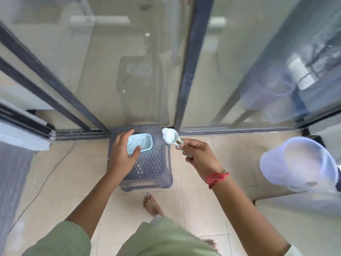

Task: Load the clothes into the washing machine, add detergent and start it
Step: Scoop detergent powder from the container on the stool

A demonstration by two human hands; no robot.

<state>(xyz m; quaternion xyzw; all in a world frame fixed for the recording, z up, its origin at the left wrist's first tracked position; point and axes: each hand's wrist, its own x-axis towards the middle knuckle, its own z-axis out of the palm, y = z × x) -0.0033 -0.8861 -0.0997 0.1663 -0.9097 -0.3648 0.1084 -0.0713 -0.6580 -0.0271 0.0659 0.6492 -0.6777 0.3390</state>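
Now: right hand (pixel 199 156) fingers pinching spoon (pixel 175 140) handle, heaped powder (pixel 169 134), just beside detergent tub (pixel 143 143) on stool (pixel 151 163); left hand (pixel 122 154) fingers gripping tub end. Keep spoon level, carry slowly, steady tub.

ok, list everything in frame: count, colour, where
stool: one, grey woven-pattern plastic, against the glass doors
container: one, light blue, open, pale powder inside, on the stool
spoon: one, pale green, heaped with white powder, just right of the container
round lid-like thing: one, lavender-white, far right; too blurred to identify
cable: one, grey, across the floor at left
glass doors: dark grey frames, behind the stool
floor: beige tiles
thread: one, red, round the right wrist
foot: one, bare, near side of the stool
left hand: holds the container's left end
right hand: fingers pinch the spoon handle
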